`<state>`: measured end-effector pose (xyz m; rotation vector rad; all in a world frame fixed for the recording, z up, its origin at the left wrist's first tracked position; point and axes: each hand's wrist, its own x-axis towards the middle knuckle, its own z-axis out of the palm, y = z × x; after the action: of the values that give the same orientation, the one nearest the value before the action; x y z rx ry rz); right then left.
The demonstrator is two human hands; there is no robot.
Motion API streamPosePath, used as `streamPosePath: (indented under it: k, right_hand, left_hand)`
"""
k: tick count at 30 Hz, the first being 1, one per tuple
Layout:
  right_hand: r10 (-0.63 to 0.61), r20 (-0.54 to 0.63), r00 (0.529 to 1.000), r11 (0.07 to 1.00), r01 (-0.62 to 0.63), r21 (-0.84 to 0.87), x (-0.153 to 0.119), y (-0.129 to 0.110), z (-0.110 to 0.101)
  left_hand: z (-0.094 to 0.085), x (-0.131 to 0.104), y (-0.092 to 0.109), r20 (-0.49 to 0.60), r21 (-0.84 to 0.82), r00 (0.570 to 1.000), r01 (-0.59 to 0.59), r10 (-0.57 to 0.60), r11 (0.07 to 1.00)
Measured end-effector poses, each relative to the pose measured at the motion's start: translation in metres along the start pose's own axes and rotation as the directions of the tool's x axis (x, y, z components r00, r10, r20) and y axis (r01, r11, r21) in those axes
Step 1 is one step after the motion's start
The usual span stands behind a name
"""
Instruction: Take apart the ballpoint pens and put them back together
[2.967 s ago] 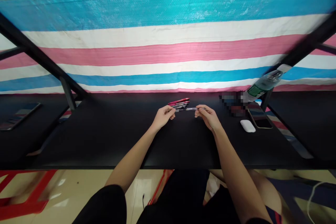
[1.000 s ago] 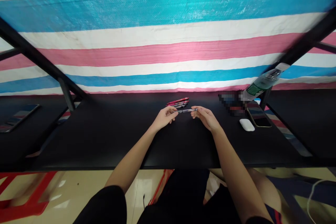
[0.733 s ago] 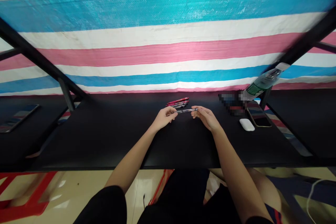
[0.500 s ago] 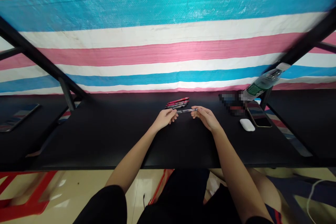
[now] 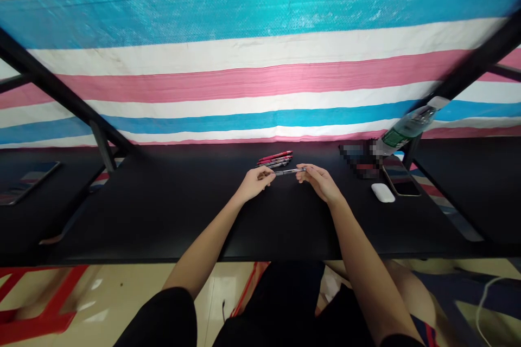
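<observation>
Between my two hands a slim pen [image 5: 290,172] is held roughly level above the black table. My left hand [image 5: 256,182] pinches its left end, fingers closed. On the opposite end, the fingertips of my right hand [image 5: 319,180] are closed round the pen. The pen's middle shows clear and dark parts; both its ends are hidden by fingers. Just beyond my hands several pens [image 5: 275,158] lie side by side on the table, some red or pink and some greyish.
A clear bottle [image 5: 409,129] with a green label leans at the back right. Near it lie a phone [image 5: 401,176], a white earbud case [image 5: 383,193] and a pixelated patch. Black metal posts [image 5: 103,146] flank the black table [image 5: 163,217]. A striped sheet [image 5: 260,81] hangs behind.
The fingers of my left hand have shifted slightly on the pen. My right hand stays nearly where it was, and the other things have not moved.
</observation>
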<state>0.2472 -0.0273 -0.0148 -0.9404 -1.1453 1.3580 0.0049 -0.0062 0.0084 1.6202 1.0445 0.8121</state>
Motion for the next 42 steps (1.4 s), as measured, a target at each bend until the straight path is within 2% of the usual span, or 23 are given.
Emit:
streamPosePath:
  k: [7, 13, 21, 26, 31, 37, 42]
  right_hand:
    - [-0.008, -0.004, 1.0, 0.999, 0.007, -0.036, 0.001, 0.001, 0.0]
    - [-0.002, -0.014, 1.0, 1.0, 0.002, -0.009, 0.001, 0.002, -0.001]
    - [0.024, 0.038, 0.999, 0.996, -0.027, 0.081, -0.001, 0.0, 0.005]
    - [-0.018, -0.099, 0.995, 0.967, 0.043, 0.251, 0.005, 0.0, 0.004]
    - [-0.041, -0.24, 0.97, 0.868, 0.154, 0.472, 0.01, -0.004, -0.005]
    - [-0.112, -0.34, 0.934, 0.765, 0.299, 0.57, 0.003, -0.018, -0.009]
    - [-0.15, -0.371, 0.916, 0.71, 0.361, 0.605, -0.002, -0.022, -0.011]
  left_hand:
    - [0.001, 0.001, -0.002, 0.012, -0.042, 1.0, 0.025, -0.025, 0.999]
    - [0.0, 0.002, -0.009, 0.005, 0.027, 1.0, -0.004, 0.004, 1.0]
    - [0.003, 0.0, 0.0, 0.03, 0.04, 0.999, -0.028, 0.026, 0.999]
    - [0.003, 0.002, 0.0, -0.017, -0.095, 0.999, -0.032, 0.031, 0.995]
    - [0.002, 0.003, 0.0, -0.061, -0.137, 0.997, -0.045, 0.037, 0.989]
    - [0.002, 0.003, 0.0, -0.05, -0.122, 0.998, -0.042, 0.037, 0.992]
    - [0.001, 0.003, 0.0, -0.045, -0.109, 0.998, -0.042, 0.037, 0.993]
